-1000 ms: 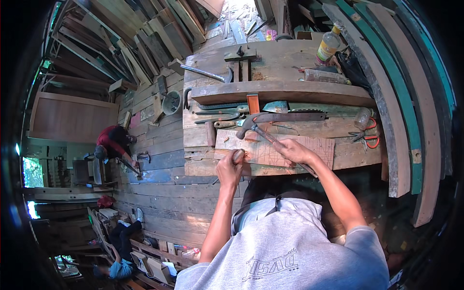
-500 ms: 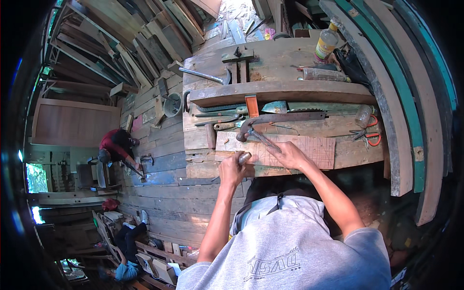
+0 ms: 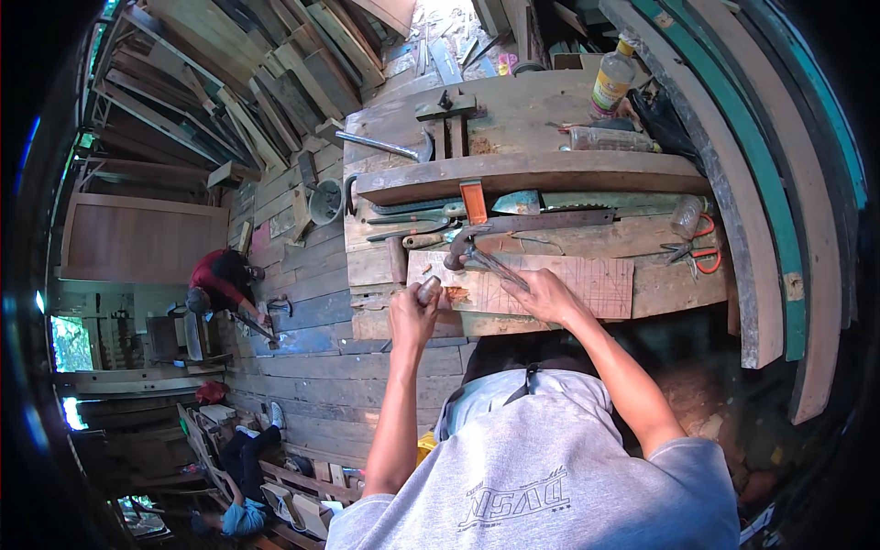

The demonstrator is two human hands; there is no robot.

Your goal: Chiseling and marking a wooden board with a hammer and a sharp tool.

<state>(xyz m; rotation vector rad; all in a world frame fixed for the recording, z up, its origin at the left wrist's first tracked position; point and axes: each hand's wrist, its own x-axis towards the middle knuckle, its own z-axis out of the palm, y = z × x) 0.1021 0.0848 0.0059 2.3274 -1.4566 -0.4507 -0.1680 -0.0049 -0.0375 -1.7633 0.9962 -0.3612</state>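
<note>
My right hand (image 3: pixel 547 301) is closed round the handle of a claw hammer (image 3: pixel 467 254), its head held just above a light wooden board (image 3: pixel 591 286) marked with pencil lines. In my closed left hand (image 3: pixel 412 319) is what looks like a chisel (image 3: pixel 428 291); only the rounded butt of its handle shows, and the blade is hidden. This hand is at the board's left end. Beside it, a rough spot with wood chips (image 3: pixel 456 293) shows in the board.
A thick beam (image 3: pixel 541 174) crosses the workbench (image 3: pixel 678 284). Before it lie a handsaw (image 3: pixel 550 222), an orange clamp (image 3: pixel 474 202), pliers (image 3: pixel 412 225) and orange-handled scissors (image 3: pixel 704 252). Another hammer (image 3: pixel 390 145) and a bottle (image 3: pixel 612 78) stay behind. A co-worker (image 3: pixel 220 280) crouches on the left floor.
My left hand has moved left with the chisel, uncovering the rough spot and chips on the board. My right hand and the hammer have shifted slightly left.
</note>
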